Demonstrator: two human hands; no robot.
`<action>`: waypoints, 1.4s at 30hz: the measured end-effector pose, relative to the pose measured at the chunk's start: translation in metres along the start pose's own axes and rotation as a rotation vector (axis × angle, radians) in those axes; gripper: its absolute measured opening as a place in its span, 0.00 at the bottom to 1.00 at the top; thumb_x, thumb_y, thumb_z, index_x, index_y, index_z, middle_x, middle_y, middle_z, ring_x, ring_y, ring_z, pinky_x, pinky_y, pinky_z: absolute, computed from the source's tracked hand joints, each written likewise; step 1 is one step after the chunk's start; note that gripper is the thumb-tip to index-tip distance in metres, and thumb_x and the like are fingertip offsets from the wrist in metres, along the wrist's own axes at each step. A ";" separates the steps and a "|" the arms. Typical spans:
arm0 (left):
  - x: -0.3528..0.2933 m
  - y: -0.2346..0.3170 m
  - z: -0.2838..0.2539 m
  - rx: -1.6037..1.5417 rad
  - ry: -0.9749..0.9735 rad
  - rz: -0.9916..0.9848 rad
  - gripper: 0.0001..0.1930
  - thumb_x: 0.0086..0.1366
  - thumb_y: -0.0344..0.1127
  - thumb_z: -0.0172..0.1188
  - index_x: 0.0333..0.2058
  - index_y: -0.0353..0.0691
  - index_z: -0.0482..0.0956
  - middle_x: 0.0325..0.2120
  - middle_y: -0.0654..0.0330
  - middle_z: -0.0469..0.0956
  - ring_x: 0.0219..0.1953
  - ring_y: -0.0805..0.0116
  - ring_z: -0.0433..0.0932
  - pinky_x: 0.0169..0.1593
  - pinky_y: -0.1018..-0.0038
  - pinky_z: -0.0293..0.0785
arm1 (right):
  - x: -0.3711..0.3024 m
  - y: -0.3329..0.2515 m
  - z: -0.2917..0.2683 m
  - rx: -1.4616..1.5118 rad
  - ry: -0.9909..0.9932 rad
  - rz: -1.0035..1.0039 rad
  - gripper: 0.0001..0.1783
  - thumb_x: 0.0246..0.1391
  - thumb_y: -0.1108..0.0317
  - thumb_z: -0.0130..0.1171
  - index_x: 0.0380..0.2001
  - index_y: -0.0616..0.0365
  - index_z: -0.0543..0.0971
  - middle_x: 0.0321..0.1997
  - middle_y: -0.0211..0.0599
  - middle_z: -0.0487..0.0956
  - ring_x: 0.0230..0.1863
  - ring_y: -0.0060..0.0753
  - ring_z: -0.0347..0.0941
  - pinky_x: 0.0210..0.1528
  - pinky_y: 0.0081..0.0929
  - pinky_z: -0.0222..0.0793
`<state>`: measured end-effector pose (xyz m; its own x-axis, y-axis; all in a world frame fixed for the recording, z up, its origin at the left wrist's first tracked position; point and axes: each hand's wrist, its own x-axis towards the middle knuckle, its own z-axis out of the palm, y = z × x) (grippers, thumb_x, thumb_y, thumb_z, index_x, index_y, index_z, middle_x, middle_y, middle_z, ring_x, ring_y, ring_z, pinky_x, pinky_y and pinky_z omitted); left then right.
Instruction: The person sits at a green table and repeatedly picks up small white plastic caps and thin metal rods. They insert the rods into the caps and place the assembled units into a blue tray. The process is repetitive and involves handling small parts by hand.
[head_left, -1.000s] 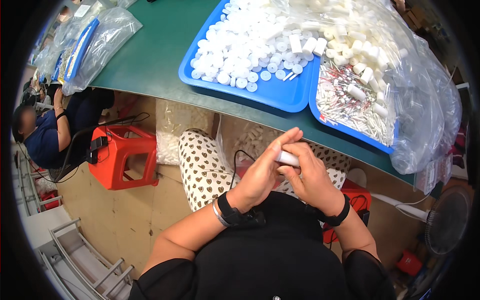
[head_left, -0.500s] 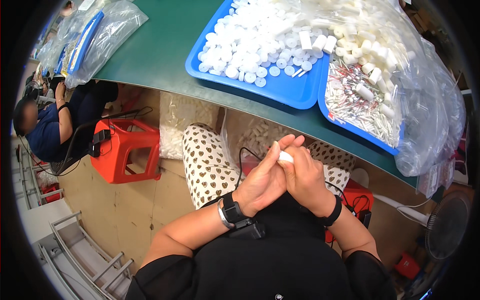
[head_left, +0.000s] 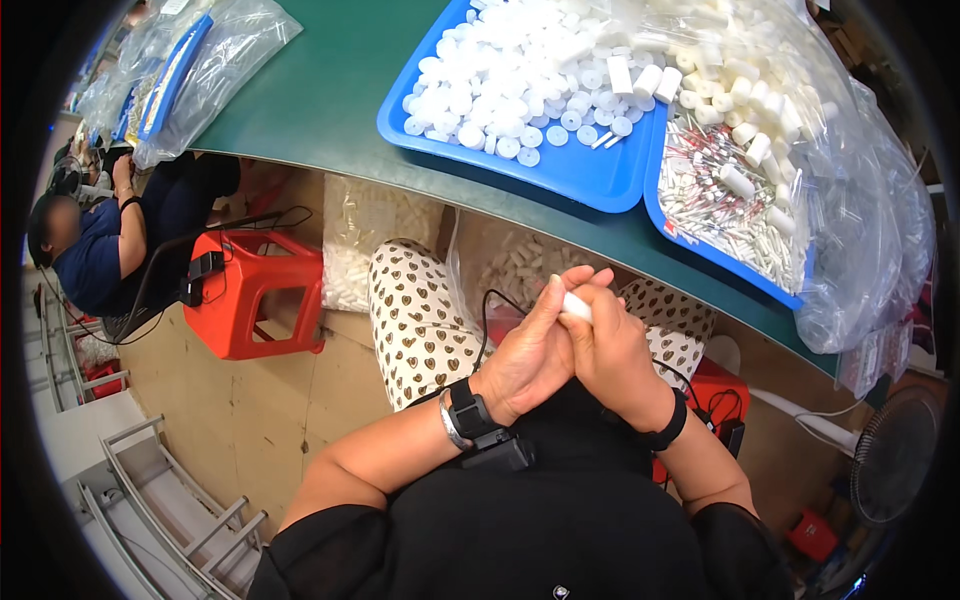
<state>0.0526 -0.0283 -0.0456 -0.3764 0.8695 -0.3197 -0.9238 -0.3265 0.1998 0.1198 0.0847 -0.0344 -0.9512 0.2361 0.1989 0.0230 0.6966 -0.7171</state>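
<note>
Above my lap, a small white cylinder is held where both hands meet. My left hand cups it from the left, palm turned up, thumb against its side. My right hand has its fingers curled round the other side, with the thumb pressed on it. Only one end of the cylinder shows; the rest is hidden by fingers. On the bench beyond, a blue tray bears many thin white discs and several thicker white cylinders.
A second blue tray holds thin white and red pieces and cream cylinders under clear plastic. The green bench has its edge before my knees. Red stool and seated person are left; a fan stands right.
The trays have shifted slightly right in view. Both hands stay together around the white cylinder, and a little more of its end shows between the thumbs.
</note>
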 end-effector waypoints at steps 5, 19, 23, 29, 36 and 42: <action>0.001 0.011 0.000 0.267 0.050 -0.044 0.33 0.74 0.62 0.29 0.68 0.48 0.52 0.67 0.58 0.58 0.67 0.60 0.60 0.66 0.59 0.62 | 0.001 -0.002 -0.004 0.336 -0.064 0.192 0.10 0.67 0.68 0.49 0.45 0.63 0.69 0.36 0.46 0.79 0.33 0.48 0.78 0.34 0.38 0.73; 0.005 0.016 -0.021 0.379 0.069 -0.058 0.36 0.75 0.60 0.32 0.69 0.38 0.50 0.67 0.50 0.57 0.40 0.76 0.74 0.57 0.67 0.70 | 0.001 0.024 -0.010 1.447 -0.439 0.911 0.17 0.72 0.56 0.42 0.45 0.60 0.70 0.26 0.26 0.71 0.14 0.10 0.53 0.15 0.10 0.49; 0.004 -0.006 -0.035 0.434 0.182 -0.047 0.30 0.77 0.56 0.32 0.63 0.37 0.61 0.60 0.53 0.67 0.44 0.71 0.76 0.53 0.66 0.72 | -0.008 0.026 0.008 0.860 -0.410 0.635 0.18 0.71 0.57 0.43 0.43 0.63 0.71 0.25 0.31 0.74 0.15 0.18 0.60 0.19 0.19 0.61; 0.011 -0.014 -0.054 0.194 0.453 -0.197 0.28 0.76 0.56 0.36 0.56 0.34 0.65 0.51 0.54 0.72 0.55 0.63 0.71 0.59 0.63 0.65 | -0.012 0.047 0.032 -0.111 -0.462 0.310 0.20 0.64 0.60 0.51 0.54 0.61 0.69 0.39 0.54 0.80 0.43 0.57 0.78 0.38 0.46 0.74; 0.002 0.013 -0.087 0.151 0.717 -0.105 0.29 0.75 0.55 0.40 0.60 0.33 0.59 0.60 0.51 0.62 0.62 0.54 0.65 0.63 0.57 0.64 | 0.002 0.042 0.016 0.100 -0.439 0.102 0.21 0.62 0.61 0.54 0.55 0.60 0.72 0.50 0.50 0.78 0.49 0.57 0.75 0.49 0.47 0.72; 0.001 0.024 -0.093 0.092 0.713 -0.074 0.19 0.76 0.47 0.42 0.52 0.38 0.66 0.53 0.54 0.71 0.56 0.58 0.72 0.57 0.61 0.70 | 0.001 0.084 0.004 -0.057 -0.518 0.326 0.15 0.60 0.63 0.54 0.47 0.60 0.78 0.44 0.54 0.80 0.46 0.56 0.76 0.49 0.44 0.71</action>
<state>0.0235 -0.0699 -0.1274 -0.2959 0.4245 -0.8557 -0.9508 -0.2167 0.2213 0.1194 0.1408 -0.0977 -0.9179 0.0933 -0.3858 0.3411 0.6826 -0.6464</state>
